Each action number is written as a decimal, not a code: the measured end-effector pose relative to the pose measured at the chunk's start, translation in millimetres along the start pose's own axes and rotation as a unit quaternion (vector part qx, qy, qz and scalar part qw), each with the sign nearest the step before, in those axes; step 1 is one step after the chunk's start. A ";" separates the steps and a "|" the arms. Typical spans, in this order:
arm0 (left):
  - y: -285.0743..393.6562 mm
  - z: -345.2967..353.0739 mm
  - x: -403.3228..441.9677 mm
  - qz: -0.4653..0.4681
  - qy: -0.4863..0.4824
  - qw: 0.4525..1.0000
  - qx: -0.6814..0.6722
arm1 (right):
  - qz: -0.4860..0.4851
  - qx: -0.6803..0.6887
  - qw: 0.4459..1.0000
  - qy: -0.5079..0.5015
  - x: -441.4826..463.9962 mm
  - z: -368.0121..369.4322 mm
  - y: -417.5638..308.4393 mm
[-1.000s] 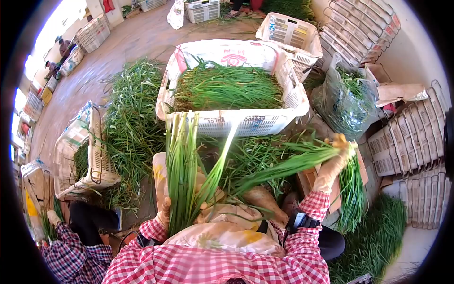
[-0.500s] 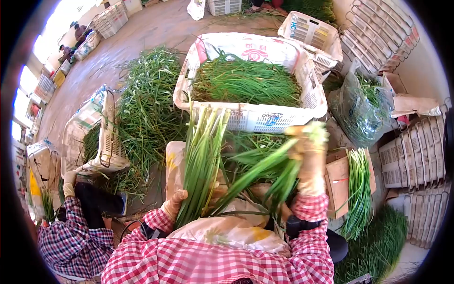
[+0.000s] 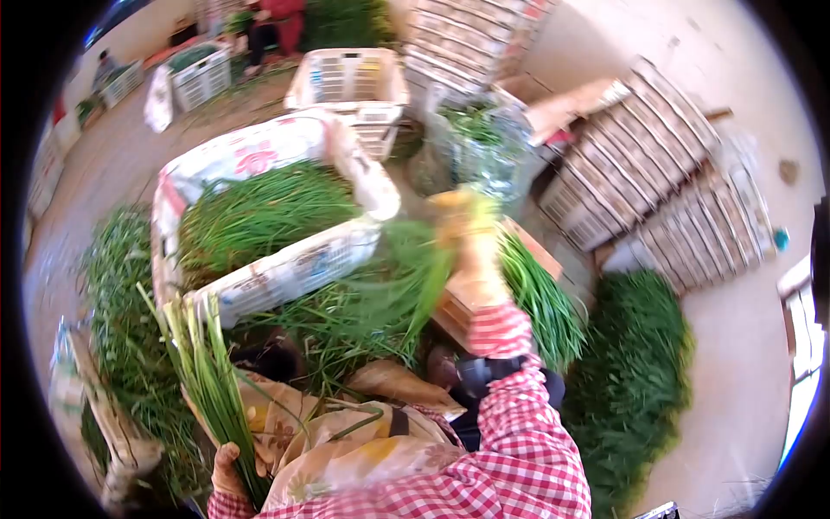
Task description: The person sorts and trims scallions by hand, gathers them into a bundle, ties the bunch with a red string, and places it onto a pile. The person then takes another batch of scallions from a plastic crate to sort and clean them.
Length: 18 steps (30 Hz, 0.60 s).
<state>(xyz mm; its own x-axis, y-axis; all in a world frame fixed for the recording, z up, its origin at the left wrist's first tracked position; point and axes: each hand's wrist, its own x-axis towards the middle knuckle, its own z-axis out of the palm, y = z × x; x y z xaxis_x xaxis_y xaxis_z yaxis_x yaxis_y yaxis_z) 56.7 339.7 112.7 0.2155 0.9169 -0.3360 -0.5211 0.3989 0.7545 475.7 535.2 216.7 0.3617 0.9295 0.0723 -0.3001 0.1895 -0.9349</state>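
My left hand (image 3: 228, 471), gloved, is closed around the lower part of a bundle of long green stalks (image 3: 207, 372) whose pale ends point up. Out in front on the right, my gloved right hand (image 3: 467, 238) grips another bunch of green stalks (image 3: 430, 281), blurred by motion. Below and beside it, a pile of green stalks (image 3: 540, 298) lies over a brown box (image 3: 454, 313). Ahead, a white crate (image 3: 298, 259) lined with a white sack holds green stalks (image 3: 264, 212).
Loose greens (image 3: 130, 294) are heaped on the floor at left. A plastic bag of greens (image 3: 480, 160), an upright white crate (image 3: 346, 82) and crate stacks (image 3: 627, 156) stand beyond. Dark green bundles (image 3: 627, 381) lie at right. A seated person (image 3: 277, 26) is far off.
The view has turned right, so the crate now appears further left. My right hand has moved the bunch up and away from the left-hand bundle, over the brown box's edge.
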 end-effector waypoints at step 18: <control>0.6 61.6 19.0 -0.123 -0.033 0.991 0.050 | 0.127 0.331 0.926 -0.130 20.0 -77.4 31.6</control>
<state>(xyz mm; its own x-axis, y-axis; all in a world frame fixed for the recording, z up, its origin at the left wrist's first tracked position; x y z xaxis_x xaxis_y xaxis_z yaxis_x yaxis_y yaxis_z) 111.4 358.1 141.5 0.3804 0.7891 -0.4823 -0.3626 0.6070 0.7072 541.7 535.2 161.7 0.0063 0.9991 0.0422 -0.8523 0.0274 -0.5223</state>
